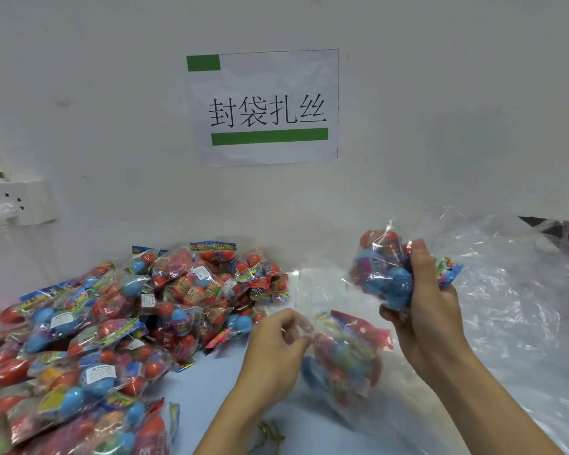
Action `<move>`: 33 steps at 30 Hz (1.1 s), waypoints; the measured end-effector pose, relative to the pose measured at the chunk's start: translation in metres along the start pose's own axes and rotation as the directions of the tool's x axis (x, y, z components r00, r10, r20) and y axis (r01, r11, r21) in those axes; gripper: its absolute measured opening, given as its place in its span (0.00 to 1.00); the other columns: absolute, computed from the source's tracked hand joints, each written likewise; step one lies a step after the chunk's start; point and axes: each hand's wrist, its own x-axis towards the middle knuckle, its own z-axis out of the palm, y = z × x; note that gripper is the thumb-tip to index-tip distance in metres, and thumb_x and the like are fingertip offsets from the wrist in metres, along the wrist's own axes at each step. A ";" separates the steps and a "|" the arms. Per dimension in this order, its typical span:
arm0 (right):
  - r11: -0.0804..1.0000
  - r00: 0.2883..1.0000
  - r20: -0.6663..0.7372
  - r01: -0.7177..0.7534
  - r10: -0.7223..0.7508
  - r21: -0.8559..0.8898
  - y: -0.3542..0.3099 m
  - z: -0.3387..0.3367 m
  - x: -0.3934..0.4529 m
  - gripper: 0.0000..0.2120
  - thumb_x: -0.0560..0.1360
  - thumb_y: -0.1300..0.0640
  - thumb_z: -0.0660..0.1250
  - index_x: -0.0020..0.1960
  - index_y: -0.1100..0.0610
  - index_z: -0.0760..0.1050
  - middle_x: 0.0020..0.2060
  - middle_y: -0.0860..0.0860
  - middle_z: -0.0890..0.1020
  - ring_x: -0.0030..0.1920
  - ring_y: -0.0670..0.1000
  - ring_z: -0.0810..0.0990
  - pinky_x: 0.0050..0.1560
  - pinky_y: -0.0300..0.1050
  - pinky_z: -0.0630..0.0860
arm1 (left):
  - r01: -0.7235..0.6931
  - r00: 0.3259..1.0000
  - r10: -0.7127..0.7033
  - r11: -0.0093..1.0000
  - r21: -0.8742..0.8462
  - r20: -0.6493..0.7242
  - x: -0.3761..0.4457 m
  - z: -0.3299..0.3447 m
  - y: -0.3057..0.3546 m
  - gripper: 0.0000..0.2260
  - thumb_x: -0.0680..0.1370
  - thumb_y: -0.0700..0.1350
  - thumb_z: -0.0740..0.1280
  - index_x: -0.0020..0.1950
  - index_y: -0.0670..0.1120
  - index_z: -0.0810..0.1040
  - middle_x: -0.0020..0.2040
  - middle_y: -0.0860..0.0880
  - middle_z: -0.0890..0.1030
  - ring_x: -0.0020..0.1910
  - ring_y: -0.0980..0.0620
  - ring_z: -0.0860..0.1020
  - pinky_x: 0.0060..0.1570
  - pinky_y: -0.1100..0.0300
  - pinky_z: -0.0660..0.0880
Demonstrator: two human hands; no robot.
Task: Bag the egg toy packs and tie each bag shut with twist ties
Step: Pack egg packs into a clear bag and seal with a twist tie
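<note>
My right hand (427, 303) grips a bundle of egg toy packs (388, 270) with red and blue eggs, held up above the table. My left hand (276, 343) pinches the rim of a clear plastic bag (345, 362) that lies on the table with some egg packs inside it. A big heap of egg toy packs (112, 323) covers the left side of the table. Gold twist ties (270, 435) lie near the front edge under my left forearm.
A mass of clear plastic bags (513, 290) fills the right side. The white wall behind carries a paper sign (266, 106) and a power socket (10, 201) at the left. The table top (211, 376) is pale blue.
</note>
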 end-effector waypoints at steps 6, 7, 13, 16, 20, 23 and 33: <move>0.967 0.935 -0.257 0.253 -0.244 0.004 -0.003 -0.007 0.008 0.15 0.78 0.41 0.68 0.43 0.51 0.77 0.31 0.44 0.83 0.29 0.43 0.80 0.22 0.39 0.72 | 0.024 0.966 -0.023 1.000 0.001 -0.259 0.004 -0.017 -0.003 0.13 0.77 0.29 0.64 0.41 0.45 0.79 0.43 0.48 0.81 0.44 0.53 0.77 0.41 0.64 0.71; 0.959 0.919 -0.280 0.284 -0.276 -0.012 -0.004 -0.009 0.009 0.14 0.77 0.40 0.68 0.43 0.51 0.78 0.31 0.44 0.83 0.30 0.43 0.80 0.23 0.38 0.72 | 0.054 0.960 -0.050 0.999 0.005 -0.276 0.004 -0.019 -0.005 0.14 0.77 0.28 0.63 0.43 0.46 0.79 0.45 0.48 0.82 0.46 0.52 0.77 0.41 0.63 0.71; 0.926 0.863 -0.338 0.351 -0.376 -0.135 0.000 -0.014 0.012 0.19 0.76 0.40 0.69 0.57 0.53 0.77 0.39 0.42 0.84 0.37 0.38 0.84 0.28 0.32 0.76 | 0.227 0.950 -0.220 0.974 0.006 -0.220 0.004 -0.021 -0.012 0.25 0.74 0.25 0.59 0.64 0.45 0.78 0.59 0.44 0.80 0.59 0.42 0.78 0.54 0.50 0.79; 0.922 0.851 -0.353 0.356 -0.388 -0.153 0.001 -0.016 0.014 0.21 0.76 0.39 0.69 0.59 0.54 0.76 0.45 0.44 0.83 0.40 0.38 0.84 0.34 0.32 0.79 | 0.224 0.948 -0.224 0.974 -0.026 -0.227 0.004 -0.020 -0.013 0.23 0.72 0.25 0.58 0.54 0.47 0.83 0.50 0.47 0.84 0.51 0.44 0.82 0.44 0.55 0.79; 0.918 0.856 -0.333 0.362 -0.395 -0.161 0.002 -0.016 0.013 0.25 0.72 0.36 0.68 0.59 0.52 0.75 0.46 0.42 0.83 0.43 0.39 0.85 0.37 0.37 0.83 | 0.181 0.940 -0.224 0.967 -0.177 -0.258 0.004 -0.018 -0.011 0.21 0.77 0.29 0.63 0.32 0.49 0.83 0.30 0.55 0.82 0.32 0.56 0.79 0.28 0.64 0.72; 0.910 0.861 -0.298 0.372 -0.413 -0.184 0.003 -0.017 0.013 0.22 0.71 0.36 0.68 0.56 0.50 0.74 0.44 0.42 0.83 0.42 0.40 0.85 0.34 0.37 0.82 | 0.160 0.933 -0.209 0.970 -0.182 -0.293 0.005 -0.019 -0.012 0.24 0.75 0.28 0.63 0.30 0.53 0.81 0.30 0.57 0.82 0.31 0.55 0.78 0.26 0.64 0.70; 0.716 0.965 0.237 0.242 -0.109 -0.655 0.028 -0.023 0.012 0.15 0.73 0.41 0.72 0.46 0.53 0.80 0.38 0.47 0.85 0.42 0.50 0.85 0.44 0.48 0.81 | -0.099 0.943 0.120 0.992 0.084 -0.312 -0.001 -0.010 0.003 0.32 0.75 0.34 0.68 0.73 0.58 0.65 0.70 0.60 0.67 0.70 0.57 0.63 0.72 0.56 0.60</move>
